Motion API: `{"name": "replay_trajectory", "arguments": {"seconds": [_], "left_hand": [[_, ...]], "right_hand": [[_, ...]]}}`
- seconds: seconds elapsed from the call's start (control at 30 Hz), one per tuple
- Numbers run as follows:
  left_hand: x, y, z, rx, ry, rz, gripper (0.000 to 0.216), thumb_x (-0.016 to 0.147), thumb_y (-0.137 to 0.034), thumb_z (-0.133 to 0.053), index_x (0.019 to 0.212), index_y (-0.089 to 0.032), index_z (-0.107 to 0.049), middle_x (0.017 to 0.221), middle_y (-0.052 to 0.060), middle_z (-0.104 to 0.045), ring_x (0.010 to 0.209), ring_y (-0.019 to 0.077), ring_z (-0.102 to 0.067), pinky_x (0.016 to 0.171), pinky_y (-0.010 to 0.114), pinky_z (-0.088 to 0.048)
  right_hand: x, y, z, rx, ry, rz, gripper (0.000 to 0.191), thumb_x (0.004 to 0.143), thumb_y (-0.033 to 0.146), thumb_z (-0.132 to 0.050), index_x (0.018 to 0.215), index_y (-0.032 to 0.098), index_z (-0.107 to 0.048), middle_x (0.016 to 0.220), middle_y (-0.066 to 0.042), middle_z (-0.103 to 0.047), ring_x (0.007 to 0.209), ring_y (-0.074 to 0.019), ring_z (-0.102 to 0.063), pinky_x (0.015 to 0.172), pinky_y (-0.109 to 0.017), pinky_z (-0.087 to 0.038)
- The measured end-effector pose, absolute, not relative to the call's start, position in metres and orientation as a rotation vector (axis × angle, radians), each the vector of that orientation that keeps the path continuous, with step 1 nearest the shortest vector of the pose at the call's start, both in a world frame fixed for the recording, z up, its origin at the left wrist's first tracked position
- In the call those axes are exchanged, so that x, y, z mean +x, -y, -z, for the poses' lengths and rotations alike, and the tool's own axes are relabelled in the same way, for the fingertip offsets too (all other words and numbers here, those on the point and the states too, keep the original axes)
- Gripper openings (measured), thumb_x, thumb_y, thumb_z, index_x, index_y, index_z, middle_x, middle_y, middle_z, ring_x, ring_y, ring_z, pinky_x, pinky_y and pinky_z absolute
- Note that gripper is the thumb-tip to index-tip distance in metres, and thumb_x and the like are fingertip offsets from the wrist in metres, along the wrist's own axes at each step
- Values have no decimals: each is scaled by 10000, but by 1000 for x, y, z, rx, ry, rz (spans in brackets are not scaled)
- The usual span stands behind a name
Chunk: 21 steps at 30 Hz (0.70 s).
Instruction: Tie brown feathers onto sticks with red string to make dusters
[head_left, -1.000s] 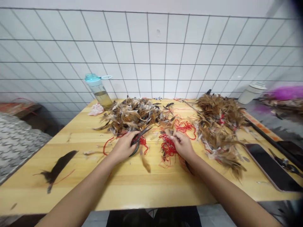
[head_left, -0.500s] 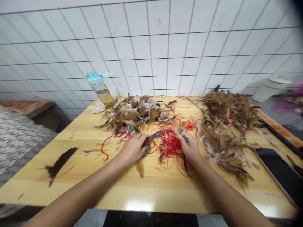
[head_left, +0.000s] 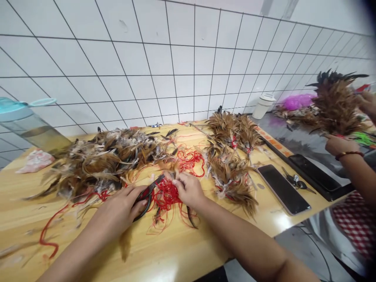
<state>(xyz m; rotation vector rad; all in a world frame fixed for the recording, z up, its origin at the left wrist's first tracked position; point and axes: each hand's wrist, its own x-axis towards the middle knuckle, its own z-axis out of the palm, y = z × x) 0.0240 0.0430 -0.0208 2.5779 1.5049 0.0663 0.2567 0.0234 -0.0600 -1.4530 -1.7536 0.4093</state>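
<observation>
My left hand (head_left: 119, 209) is closed round the handles of black scissors (head_left: 148, 193), whose blades point up and right toward a tangle of red string (head_left: 166, 196) on the wooden table (head_left: 176, 250). My right hand (head_left: 188, 188) pinches that red string together with a small bunch of brown feathers at its fingertips. A loose heap of brown and black feathers (head_left: 100, 160) lies just beyond my left hand. Bundled brown feathers (head_left: 232, 172) lie to the right of my right hand.
A water bottle (head_left: 26, 121) with a teal lid stands at the far left. A phone (head_left: 283, 188) lies face up near the table's right edge, with small scissors (head_left: 295, 181) beside it. At the far right another person's hands (head_left: 342, 145) hold a feather duster (head_left: 337, 103).
The view has swung right and closer, bringing the other person at the right into sight. My hands stay on the scissors and red string, the blades now nearer the string.
</observation>
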Motion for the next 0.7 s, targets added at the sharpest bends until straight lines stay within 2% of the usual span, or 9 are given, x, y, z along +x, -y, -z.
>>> {"name": "replay_trajectory", "arguments": {"seconds": [0.1, 0.23, 0.37, 0.57, 0.7], "left_hand": [[17, -44, 24, 2597, -1459, -354, 411, 904, -459, -403, 1151, -209, -616, 1124, 86, -641, 1023, 243, -603, 890, 356, -469], [20, -41, 22, 2555, -1301, -668, 334, 910, -423, -433, 1061, -211, -642, 1049, 55, -671, 978, 194, -619, 867, 296, -479], [25, -38, 23, 2496, -1216, -767, 307, 905, -398, -456, 1036, -207, -658, 1021, 45, -685, 948, 179, -632, 840, 276, -490], [31, -34, 30, 2377, -1131, -785, 328, 890, -408, -482, 1104, -218, -641, 1057, 44, -675, 948, 176, -637, 846, 280, -497], [34, -30, 29, 2283, -1059, -863, 260, 874, -398, -507, 936, -188, -648, 911, 40, -657, 821, 157, -622, 761, 259, -499]], "right_hand": [[255, -22, 61, -1444, 1850, -328, 149, 886, 214, -488, 757, 197, -561, 732, -17, -580, 693, -147, -517, 644, -258, -374], [253, -20, 60, -1398, 1969, -185, 165, 913, 234, -452, 828, 193, -587, 796, -40, -604, 739, -156, -544, 644, -262, -386], [250, -18, 59, -1359, 2026, -65, 175, 931, 246, -429, 891, 188, -589, 805, -41, -611, 726, -149, -548, 628, -259, -385], [240, -13, 58, -1330, 2099, 95, 177, 935, 278, -435, 855, 197, -570, 776, -29, -596, 657, -139, -520, 597, -265, -374], [226, -10, 54, -1291, 2121, 95, 189, 929, 272, -430, 803, 199, -550, 750, -26, -580, 640, -137, -507, 584, -263, -375]]}}
